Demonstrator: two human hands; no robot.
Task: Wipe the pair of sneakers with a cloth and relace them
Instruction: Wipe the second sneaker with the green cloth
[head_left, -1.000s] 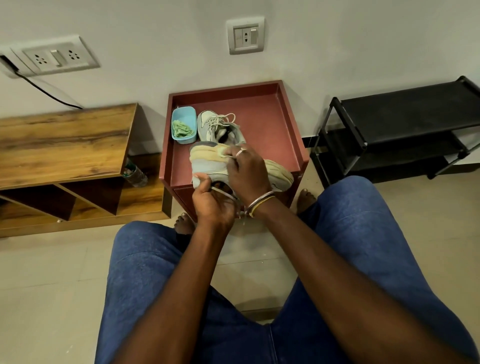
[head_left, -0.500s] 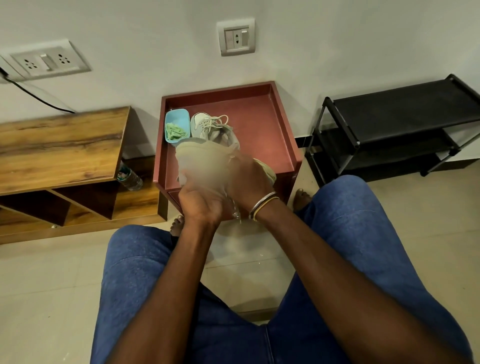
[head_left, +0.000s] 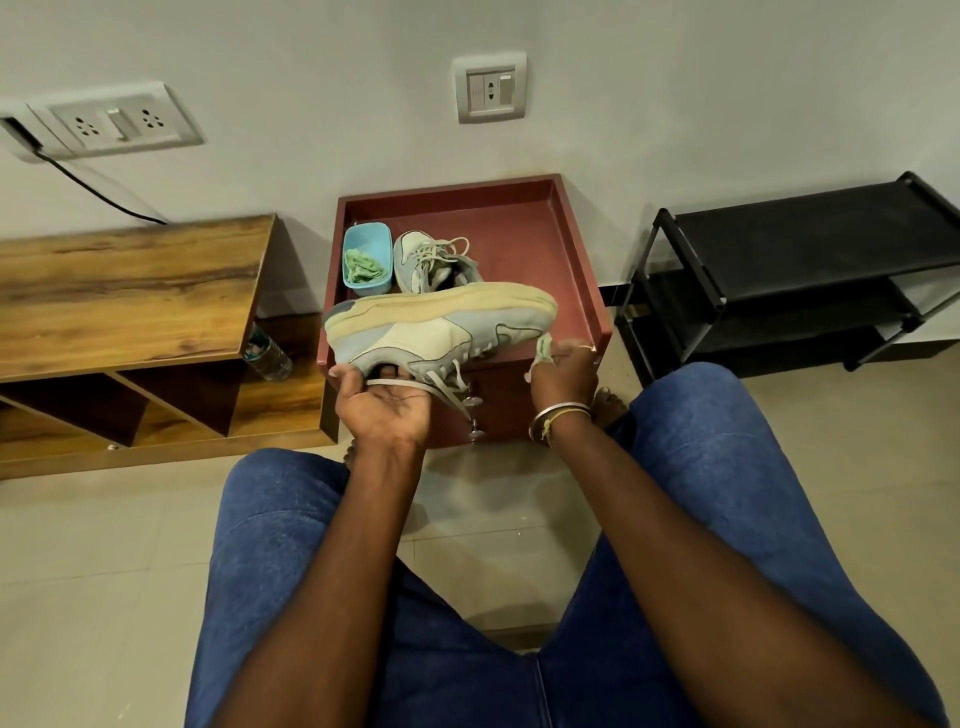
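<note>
My left hand (head_left: 382, 402) holds a pale grey and cream sneaker (head_left: 441, 327) upside down by its collar, fingers tucked into the opening, sole up, laces dangling below. My right hand (head_left: 563, 371) pinches a small green cloth (head_left: 544, 347) against the toe end of that sneaker. The second sneaker (head_left: 428, 260) lies laced on the red table (head_left: 540, 249) behind. A light blue tub (head_left: 366, 260) with another green cloth in it stands left of it.
A wooden shelf unit (head_left: 130, 291) stands at left with a plastic bottle (head_left: 267, 356) in its open compartment. A black shoe rack (head_left: 810, 270) stands at right. My knees in blue jeans fill the foreground over a tiled floor.
The sneaker has been turned sole up and lengthwise. My right hand moved off the middle of the shoe to its toe end at right, with the cloth in it.
</note>
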